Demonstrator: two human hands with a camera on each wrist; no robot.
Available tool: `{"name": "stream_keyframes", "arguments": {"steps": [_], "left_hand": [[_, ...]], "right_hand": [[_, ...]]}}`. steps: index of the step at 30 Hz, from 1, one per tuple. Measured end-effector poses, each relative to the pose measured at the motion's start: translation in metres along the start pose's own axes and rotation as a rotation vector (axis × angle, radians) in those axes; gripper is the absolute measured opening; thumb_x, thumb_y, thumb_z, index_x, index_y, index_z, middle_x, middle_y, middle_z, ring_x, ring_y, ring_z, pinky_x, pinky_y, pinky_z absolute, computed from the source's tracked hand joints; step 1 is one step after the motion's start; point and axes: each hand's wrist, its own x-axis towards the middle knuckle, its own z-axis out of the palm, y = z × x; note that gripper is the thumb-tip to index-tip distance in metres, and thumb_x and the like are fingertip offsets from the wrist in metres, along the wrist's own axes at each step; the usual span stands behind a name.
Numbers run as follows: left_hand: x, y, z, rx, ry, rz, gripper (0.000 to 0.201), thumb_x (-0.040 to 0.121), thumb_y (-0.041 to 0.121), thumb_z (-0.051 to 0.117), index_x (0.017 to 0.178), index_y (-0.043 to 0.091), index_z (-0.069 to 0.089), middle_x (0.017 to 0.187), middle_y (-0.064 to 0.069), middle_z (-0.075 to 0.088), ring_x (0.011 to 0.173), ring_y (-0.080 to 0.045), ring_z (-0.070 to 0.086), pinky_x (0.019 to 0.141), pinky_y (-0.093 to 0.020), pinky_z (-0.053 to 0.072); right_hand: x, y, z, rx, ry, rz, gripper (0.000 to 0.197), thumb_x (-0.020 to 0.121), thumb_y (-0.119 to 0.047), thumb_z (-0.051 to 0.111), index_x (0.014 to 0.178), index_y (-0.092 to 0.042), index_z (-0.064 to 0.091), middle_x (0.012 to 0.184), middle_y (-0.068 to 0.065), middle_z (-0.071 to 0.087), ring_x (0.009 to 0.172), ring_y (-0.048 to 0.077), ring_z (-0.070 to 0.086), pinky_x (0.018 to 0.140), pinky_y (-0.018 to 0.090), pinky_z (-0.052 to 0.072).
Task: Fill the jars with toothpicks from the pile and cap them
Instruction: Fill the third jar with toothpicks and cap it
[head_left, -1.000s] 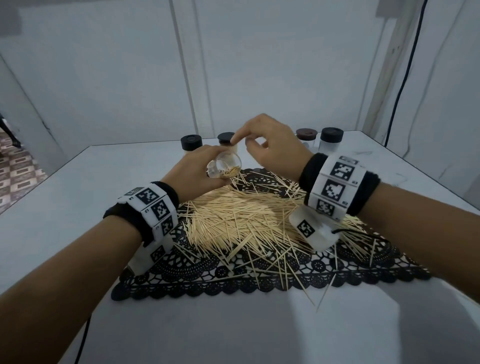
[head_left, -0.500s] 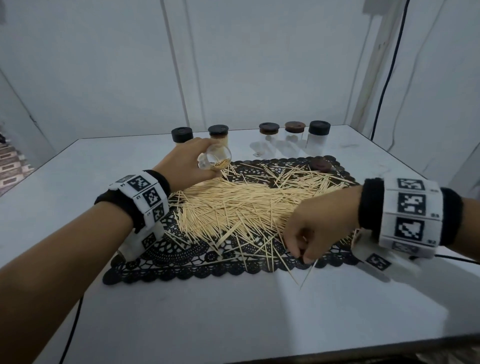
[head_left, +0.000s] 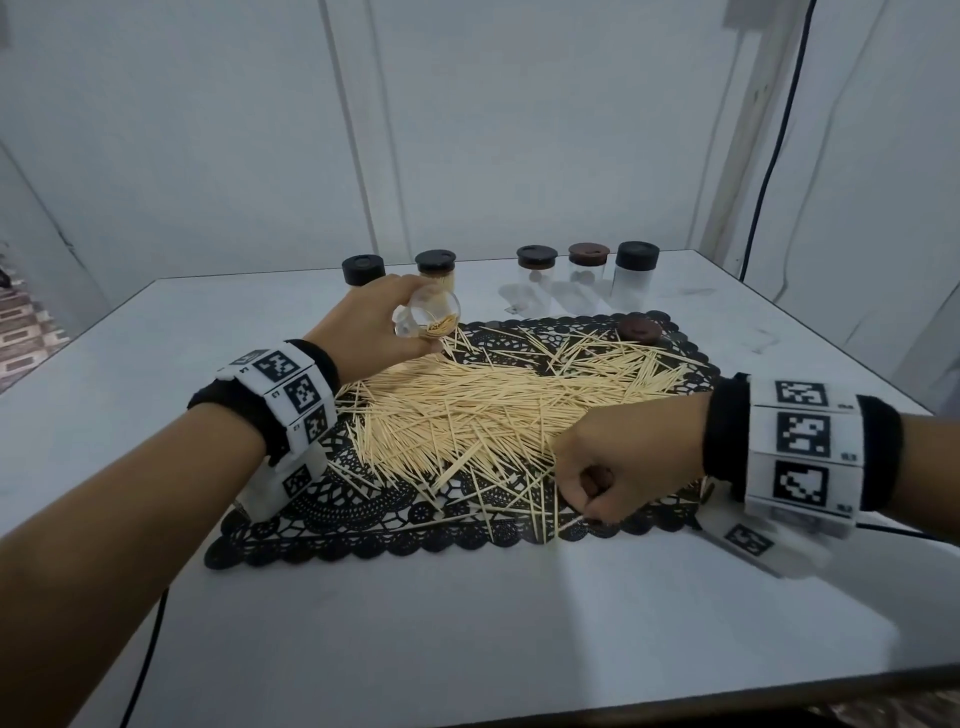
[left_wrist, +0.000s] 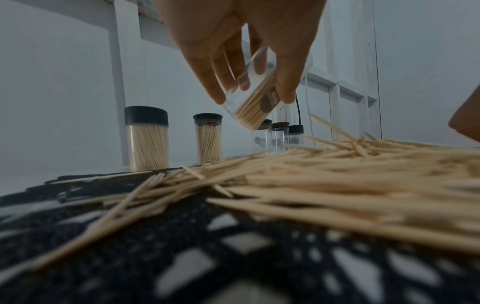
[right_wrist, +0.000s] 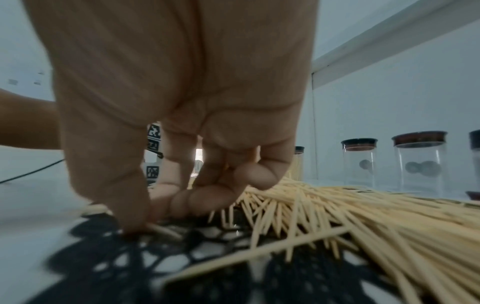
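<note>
A big pile of toothpicks (head_left: 483, 405) (left_wrist: 350, 181) (right_wrist: 363, 216) lies on a black lace mat (head_left: 322, 525). My left hand (head_left: 374, 327) (left_wrist: 241, 61) grips a clear open jar (head_left: 428, 322) (left_wrist: 255, 102), tilted above the pile's far left end and partly filled with toothpicks. At the mat's near right edge my right hand (head_left: 602, 483) (right_wrist: 155, 205) is curled, its fingertips pinching toothpicks against the mat. A loose brown cap (head_left: 639, 328) lies on the mat's far right.
Along the back stand two capped jars full of toothpicks (head_left: 363, 270) (head_left: 436, 267) (left_wrist: 146, 137) and three capped clear jars (head_left: 536, 270) (head_left: 587, 265) (head_left: 635, 270) (right_wrist: 359, 162). White walls enclose the table (head_left: 467, 623); a black cable hangs at the right.
My right hand came from the jar's mouth down to the near right edge of the pile and closed on toothpicks. The left hand has kept the jar tilted in place.
</note>
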Motion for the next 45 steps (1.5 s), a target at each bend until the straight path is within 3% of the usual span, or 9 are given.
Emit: {"name": "stream_keyframes", "arguments": {"steps": [9, 13, 17, 21, 26, 29, 32, 36, 45], "left_hand": [[-0.001, -0.002, -0.002, -0.017, 0.006, -0.010, 0.052, 0.077, 0.027, 0.075, 0.124, 0.018, 0.054, 0.105, 0.012, 0.052, 0.097, -0.007, 0.047, 0.084, -0.024, 0.040], [0.000, -0.003, -0.003, -0.024, 0.010, -0.014, 0.052, 0.077, 0.027, 0.075, 0.123, 0.019, 0.054, 0.106, 0.011, 0.052, 0.097, -0.007, 0.046, 0.084, -0.024, 0.040], [0.001, -0.003, -0.002, -0.027, 0.011, -0.011, 0.053, 0.077, 0.027, 0.075, 0.124, 0.018, 0.053, 0.108, 0.011, 0.052, 0.100, -0.007, 0.047, 0.087, -0.026, 0.042], [0.001, -0.005, -0.001, -0.040, 0.016, -0.013, 0.053, 0.077, 0.028, 0.075, 0.124, 0.018, 0.054, 0.108, 0.011, 0.053, 0.099, -0.007, 0.048, 0.088, -0.024, 0.042], [0.001, -0.006, -0.001, -0.031, 0.014, -0.005, 0.053, 0.077, 0.029, 0.075, 0.124, 0.018, 0.054, 0.107, 0.013, 0.052, 0.097, -0.005, 0.047, 0.084, -0.020, 0.040], [0.001, -0.006, -0.002, -0.029, 0.017, -0.004, 0.053, 0.077, 0.027, 0.075, 0.124, 0.018, 0.054, 0.106, 0.012, 0.052, 0.097, -0.004, 0.047, 0.083, -0.019, 0.040], [0.002, -0.007, -0.001, -0.038, 0.021, -0.005, 0.054, 0.076, 0.028, 0.076, 0.124, 0.018, 0.054, 0.108, 0.011, 0.053, 0.098, -0.005, 0.047, 0.086, -0.022, 0.042], [0.002, -0.007, -0.001, -0.034, 0.036, 0.001, 0.054, 0.076, 0.026, 0.076, 0.124, 0.017, 0.054, 0.106, 0.012, 0.052, 0.096, -0.005, 0.047, 0.083, -0.021, 0.041], [0.002, -0.009, 0.000, -0.051, 0.042, -0.001, 0.056, 0.074, 0.026, 0.077, 0.125, 0.017, 0.054, 0.109, 0.011, 0.053, 0.099, -0.006, 0.049, 0.087, -0.026, 0.044]], "right_hand": [[0.040, 0.009, -0.017, -0.128, 0.275, 0.092, 0.010, 0.092, -0.018, 0.052, 0.085, -0.016, 0.059, 0.072, -0.009, 0.051, 0.063, -0.001, 0.044, 0.060, 0.010, 0.037], [0.054, 0.011, -0.026, -0.142, 0.358, 0.136, 0.008, 0.090, -0.020, 0.055, 0.082, -0.019, 0.053, 0.069, -0.010, 0.048, 0.070, 0.009, 0.048, 0.059, 0.013, 0.035], [0.062, 0.014, -0.033, -0.144, 0.412, 0.180, 0.021, 0.085, -0.021, 0.061, 0.093, -0.016, 0.043, 0.088, -0.002, 0.050, 0.078, 0.013, 0.046, 0.057, 0.014, 0.032], [0.063, 0.015, -0.044, -0.090, 0.381, 0.267, 0.037, 0.081, -0.022, 0.068, 0.110, -0.013, 0.046, 0.091, -0.004, 0.045, 0.082, 0.014, 0.044, 0.066, 0.023, 0.036], [0.057, 0.014, -0.063, -0.107, 0.311, 0.246, 0.017, 0.089, -0.013, 0.055, 0.103, -0.012, 0.064, 0.071, -0.015, 0.044, 0.064, -0.001, 0.041, 0.056, 0.009, 0.031], [0.054, 0.008, -0.074, -0.107, 0.348, 0.239, 0.024, 0.091, -0.012, 0.047, 0.106, -0.012, 0.065, 0.085, -0.007, 0.058, 0.078, 0.010, 0.050, 0.061, 0.015, 0.036], [0.063, 0.004, -0.077, -0.150, 0.387, 0.219, 0.027, 0.091, -0.020, 0.050, 0.109, -0.004, 0.063, 0.109, 0.008, 0.065, 0.097, 0.022, 0.059, 0.083, 0.029, 0.046], [0.081, -0.003, -0.072, -0.243, 0.247, 0.212, 0.052, 0.089, -0.043, 0.055, 0.120, -0.002, 0.057, 0.119, 0.012, 0.061, 0.109, 0.026, 0.057, 0.095, 0.039, 0.045], [0.104, -0.012, -0.068, -0.321, 0.160, 0.234, 0.055, 0.086, -0.045, 0.058, 0.121, -0.003, 0.055, 0.110, 0.004, 0.064, 0.102, 0.019, 0.058, 0.084, 0.027, 0.044]]}}
